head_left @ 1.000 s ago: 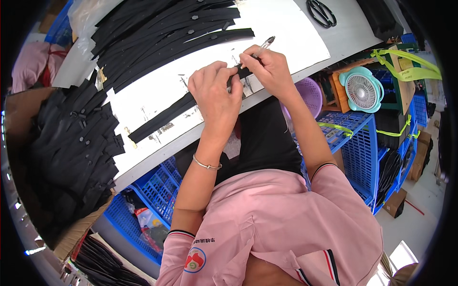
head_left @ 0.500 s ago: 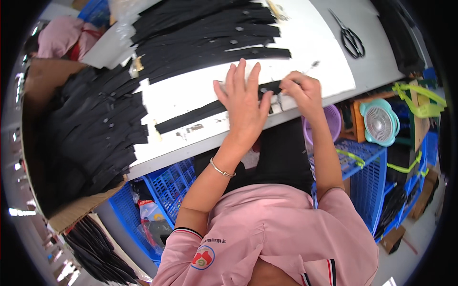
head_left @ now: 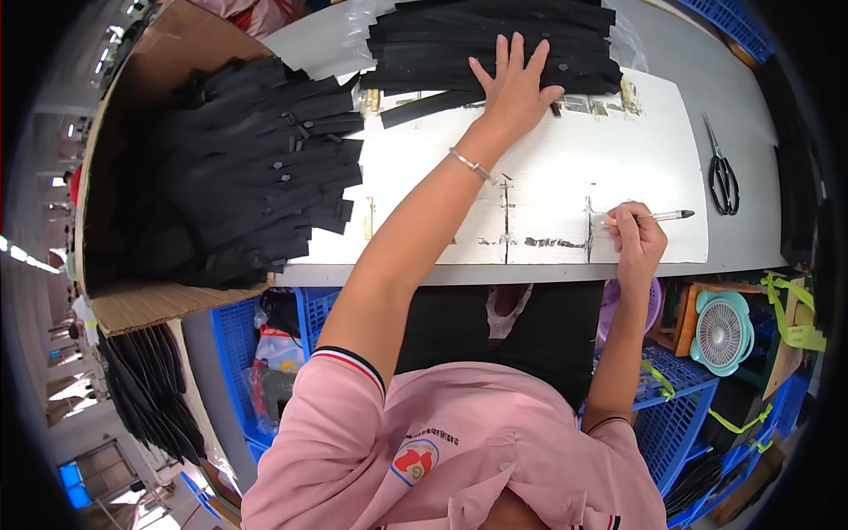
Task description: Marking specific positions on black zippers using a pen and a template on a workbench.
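Note:
My left hand (head_left: 517, 88) reaches to the far side of the table, its fingers spread over a stack of black fabric strips (head_left: 442, 44). A single black strip (head_left: 420, 109) lies slanted at the near edge of that stack, and its right part passes by my palm. My right hand (head_left: 639, 237) is closed around a pen (head_left: 673, 215) with a clear barrel and a dark end pointing right. It rests low over a white board (head_left: 548, 208) that carries dark marked lines and bits of tape.
At the left stands a cardboard box (head_left: 132, 311) heaped with black strips (head_left: 238, 168). Black-handled scissors (head_left: 723, 177) lie on the grey table to the right. Below the table edge are blue crates (head_left: 667, 424), a purple basket (head_left: 652, 305) and a turquoise fan (head_left: 720, 334).
My left hand has moved from a single strip near the front edge to the far stack. That strip has left the front of the board. My view has shifted; the right hand still stays near the front.

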The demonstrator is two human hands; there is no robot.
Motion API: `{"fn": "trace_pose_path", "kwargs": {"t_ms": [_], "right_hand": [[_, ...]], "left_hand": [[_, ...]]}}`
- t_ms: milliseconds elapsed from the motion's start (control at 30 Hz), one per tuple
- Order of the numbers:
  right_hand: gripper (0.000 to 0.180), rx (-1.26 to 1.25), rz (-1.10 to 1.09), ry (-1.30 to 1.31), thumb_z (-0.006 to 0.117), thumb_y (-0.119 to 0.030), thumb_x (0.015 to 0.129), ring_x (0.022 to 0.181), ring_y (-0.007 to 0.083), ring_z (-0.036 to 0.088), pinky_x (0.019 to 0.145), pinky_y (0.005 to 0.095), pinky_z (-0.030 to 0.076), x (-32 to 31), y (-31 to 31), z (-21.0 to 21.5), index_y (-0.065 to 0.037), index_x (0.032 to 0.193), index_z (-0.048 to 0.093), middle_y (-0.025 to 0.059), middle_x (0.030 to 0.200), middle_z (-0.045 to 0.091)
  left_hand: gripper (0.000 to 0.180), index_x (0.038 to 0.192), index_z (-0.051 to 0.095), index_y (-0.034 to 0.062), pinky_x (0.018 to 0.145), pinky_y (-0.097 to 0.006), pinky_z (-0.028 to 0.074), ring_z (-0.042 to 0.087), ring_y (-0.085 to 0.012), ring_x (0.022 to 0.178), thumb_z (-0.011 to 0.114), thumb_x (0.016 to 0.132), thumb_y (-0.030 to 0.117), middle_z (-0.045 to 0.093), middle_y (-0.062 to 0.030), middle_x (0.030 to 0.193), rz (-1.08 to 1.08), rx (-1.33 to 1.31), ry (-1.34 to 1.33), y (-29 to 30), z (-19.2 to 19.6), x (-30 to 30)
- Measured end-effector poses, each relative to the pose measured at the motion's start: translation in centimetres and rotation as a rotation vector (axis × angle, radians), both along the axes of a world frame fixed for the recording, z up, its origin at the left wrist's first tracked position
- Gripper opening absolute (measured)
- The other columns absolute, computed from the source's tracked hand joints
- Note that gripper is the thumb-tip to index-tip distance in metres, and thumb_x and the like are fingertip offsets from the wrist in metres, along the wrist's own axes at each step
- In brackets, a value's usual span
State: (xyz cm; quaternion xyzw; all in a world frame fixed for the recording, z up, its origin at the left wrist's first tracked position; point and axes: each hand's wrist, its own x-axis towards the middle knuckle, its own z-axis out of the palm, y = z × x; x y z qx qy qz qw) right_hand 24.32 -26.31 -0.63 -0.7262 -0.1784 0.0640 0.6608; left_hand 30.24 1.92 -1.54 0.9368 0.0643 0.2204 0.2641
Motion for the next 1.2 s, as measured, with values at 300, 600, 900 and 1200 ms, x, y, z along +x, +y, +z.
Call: {"fn": "trace_pose_path", "kwargs": {"t_ms": [300, 600, 900, 1200], "right_hand": [[0.015, 0.019, -0.044, -0.007, 0.065, -0.013, 0.102, 0.064, 0.0035, 0.054, 0.053, 0.0187, 0.038, 0.4, 0.1, -0.4, -0.001, 0.097, 0.072, 0.0034, 0.083, 0.071], [0.017, -0.027, -0.075, -0.024, 0.066, -0.014, 0.101, 0.068, 0.0031, 0.053, 0.061, 0.0191, 0.040, 0.2, 0.5, -0.1, 0.001, 0.097, 0.072, 0.0008, 0.078, 0.067], [0.017, -0.006, -0.065, -0.025, 0.067, -0.014, 0.100, 0.072, 0.0047, 0.059, 0.067, 0.0204, 0.046, 0.2, 0.6, -0.3, 0.001, 0.096, 0.072, 0.0012, 0.081, 0.070], [0.021, -0.040, -0.099, -0.056, 0.065, -0.015, 0.103, 0.065, 0.0027, 0.055, 0.058, 0.0198, 0.042, -0.8, 1.5, 1.5, -0.009, 0.122, 0.071, -0.0002, 0.074, 0.065]], "left_hand": [[0.057, 0.148, 0.052, 0.0087, 0.121, -0.067, 0.001, 0.015, -0.0383, 0.158, 0.068, 0.094, 0.019, 0.032, -0.0209, 0.164, 0.051, 0.177, 0.099, 3.3, 3.0, -17.9], [0.031, 0.119, 0.068, 0.0128, 0.120, -0.070, 0.007, 0.027, -0.0406, 0.153, 0.073, 0.089, 0.011, 0.050, -0.0134, 0.153, 0.497, 0.447, 0.099, 14.9, 4.2, -27.5], [0.003, 0.095, 0.067, 0.0110, 0.123, -0.064, 0.012, 0.046, -0.0330, 0.144, 0.070, 0.095, 0.013, 0.067, -0.0084, 0.134, 0.414, 0.436, -0.070, 12.7, 4.7, -24.8], [0.008, 0.092, 0.072, 0.0058, 0.080, -0.041, 0.049, 0.066, -0.0303, 0.086, 0.073, 0.091, 0.013, 0.072, -0.0104, 0.090, 0.025, -0.066, -0.048, 0.3, 4.2, -17.0]]}}
